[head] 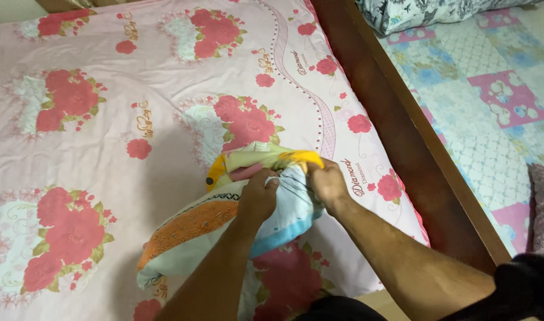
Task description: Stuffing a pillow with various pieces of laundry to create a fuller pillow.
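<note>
A pillow (195, 232) in a colourful case, with an orange patch, light blue and white cloth and a yellow edge, lies on a bed covered by a pink sheet with red roses (105, 119). My left hand (257, 196) grips the bunched open end of the pillowcase. Close beside it my right hand (326, 181) clutches the same end, at the yellow edge. The fingers of both hands are closed into the cloth. The pillow's far end points toward the lower left.
A dark wooden bed rail (403, 137) runs diagonally along the right of the pink bed. Beyond it lies a second bed with a patchwork cover in pale blue and pink (492, 89) and a grey patterned pillow (426, 12) at the top.
</note>
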